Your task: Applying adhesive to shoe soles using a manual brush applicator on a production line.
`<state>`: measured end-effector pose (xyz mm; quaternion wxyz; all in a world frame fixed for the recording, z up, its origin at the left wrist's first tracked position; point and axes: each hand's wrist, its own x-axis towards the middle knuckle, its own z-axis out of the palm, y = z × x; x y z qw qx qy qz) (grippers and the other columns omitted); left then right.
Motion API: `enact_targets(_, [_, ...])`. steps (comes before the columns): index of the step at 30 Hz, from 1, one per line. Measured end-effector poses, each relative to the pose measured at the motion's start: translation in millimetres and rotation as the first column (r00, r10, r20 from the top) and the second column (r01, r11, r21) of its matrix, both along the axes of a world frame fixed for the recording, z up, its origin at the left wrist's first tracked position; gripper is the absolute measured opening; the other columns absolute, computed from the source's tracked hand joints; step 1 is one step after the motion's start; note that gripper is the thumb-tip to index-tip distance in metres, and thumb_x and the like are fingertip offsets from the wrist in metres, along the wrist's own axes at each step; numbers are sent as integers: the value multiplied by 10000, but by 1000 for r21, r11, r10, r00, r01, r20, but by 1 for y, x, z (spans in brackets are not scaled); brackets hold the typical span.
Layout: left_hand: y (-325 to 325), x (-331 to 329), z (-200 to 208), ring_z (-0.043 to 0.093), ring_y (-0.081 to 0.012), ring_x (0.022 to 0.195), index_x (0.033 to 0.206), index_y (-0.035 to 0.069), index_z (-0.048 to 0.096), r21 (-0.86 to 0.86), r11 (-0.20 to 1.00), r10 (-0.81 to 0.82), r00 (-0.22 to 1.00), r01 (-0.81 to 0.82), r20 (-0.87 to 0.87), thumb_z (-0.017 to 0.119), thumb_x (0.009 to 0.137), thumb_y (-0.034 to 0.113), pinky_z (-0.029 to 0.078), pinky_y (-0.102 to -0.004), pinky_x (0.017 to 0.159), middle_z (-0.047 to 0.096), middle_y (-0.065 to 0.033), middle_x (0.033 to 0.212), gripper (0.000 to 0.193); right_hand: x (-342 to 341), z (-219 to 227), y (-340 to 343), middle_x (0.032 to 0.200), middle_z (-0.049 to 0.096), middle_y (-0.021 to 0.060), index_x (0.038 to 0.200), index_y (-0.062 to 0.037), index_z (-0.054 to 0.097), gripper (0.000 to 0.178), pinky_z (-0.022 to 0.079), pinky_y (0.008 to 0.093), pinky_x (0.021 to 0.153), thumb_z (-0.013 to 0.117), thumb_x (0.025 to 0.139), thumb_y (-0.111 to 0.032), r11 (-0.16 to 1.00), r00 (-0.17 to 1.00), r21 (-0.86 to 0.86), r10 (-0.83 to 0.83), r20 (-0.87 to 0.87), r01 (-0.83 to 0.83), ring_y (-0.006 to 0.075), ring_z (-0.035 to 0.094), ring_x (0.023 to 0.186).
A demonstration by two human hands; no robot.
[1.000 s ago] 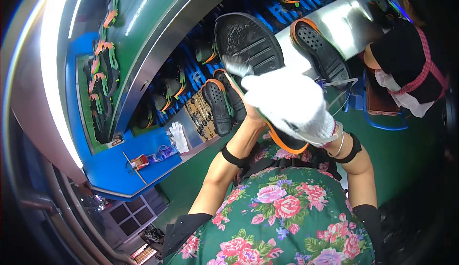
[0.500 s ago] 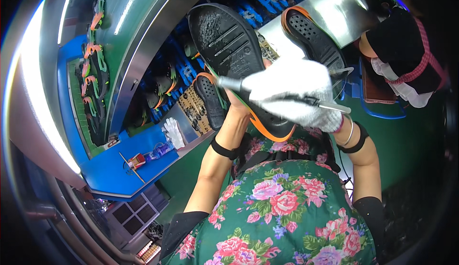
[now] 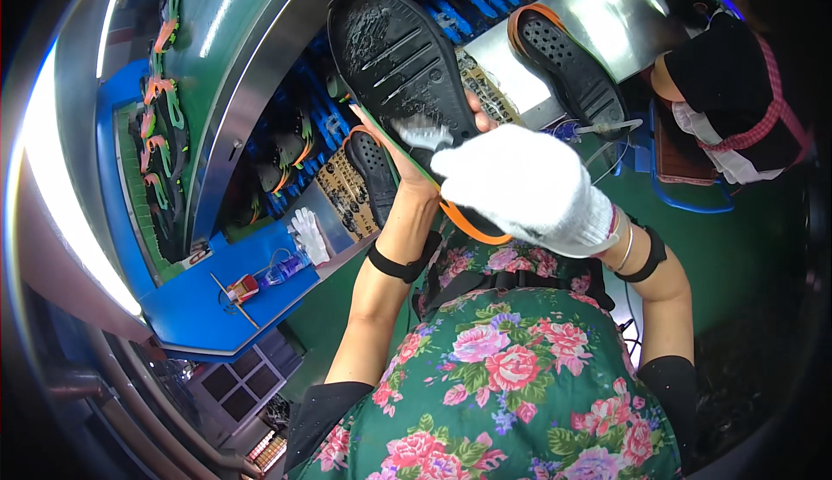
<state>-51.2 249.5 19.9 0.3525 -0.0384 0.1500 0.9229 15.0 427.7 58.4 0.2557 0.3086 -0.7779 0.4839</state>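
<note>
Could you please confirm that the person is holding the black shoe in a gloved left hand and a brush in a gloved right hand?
Not quite: the left hand is bare, not gloved, as the head view shows. It does hold the black shoe, and the gloved right hand does hold a brush.

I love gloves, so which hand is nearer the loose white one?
Left. In the picture, the left hand, holding the black shoe, is above and right of the loose white glove. The right hand, holding the brush, is farther right, beyond the left hand.
</note>
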Motion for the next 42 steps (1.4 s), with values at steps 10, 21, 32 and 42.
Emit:
enact_targets(10, [-11, -13, -4, 628, -305, 1001, 1401, 45, 539, -77, 996, -60, 967, 41, -249, 431, 741, 1025, 533, -484, 925, 624, -146, 1114, 1187, 14, 3, 0, 1141, 782, 50, 1167, -95, 781, 329, 612, 386, 831, 806, 839, -94, 998, 997, -59, 26, 66, -22, 240, 748, 976])
enact_targets(21, [-21, -22, -1, 633, -366, 1069, 1300, -29, 552, -103, 994, -66, 976, 45, -209, 477, 627, 1061, 572, -496, 938, 637, -178, 1066, 1284, 31, 0, 0, 1068, 792, 90, 1131, -78, 787, 323, 599, 365, 775, 820, 810, -71, 988, 991, -147, 55, 121, -37, 251, 745, 908])
enact_targets(32, [-15, -31, 8, 626, -327, 1002, 1424, 32, 519, -53, 998, -41, 952, 26, -303, 486, 634, 1048, 519, -506, 960, 616, -173, 1149, 1288, 35, 3, 9, 1107, 798, 73, 1108, -100, 810, 289, 598, 352, 798, 817, 822, -56, 984, 979, -178, 49, 200, -12, 261, 758, 939])
enact_targets(42, [-10, -37, 17, 638, -323, 967, 1318, -38, 569, -78, 996, -68, 931, 42, -359, 471, 596, 1071, 508, -507, 957, 631, -192, 1101, 1328, 40, 6, 16, 1079, 798, 118, 1047, -60, 813, 280, 588, 362, 804, 821, 775, 5, 958, 923, -286, 79, 376, 35, 255, 759, 931])
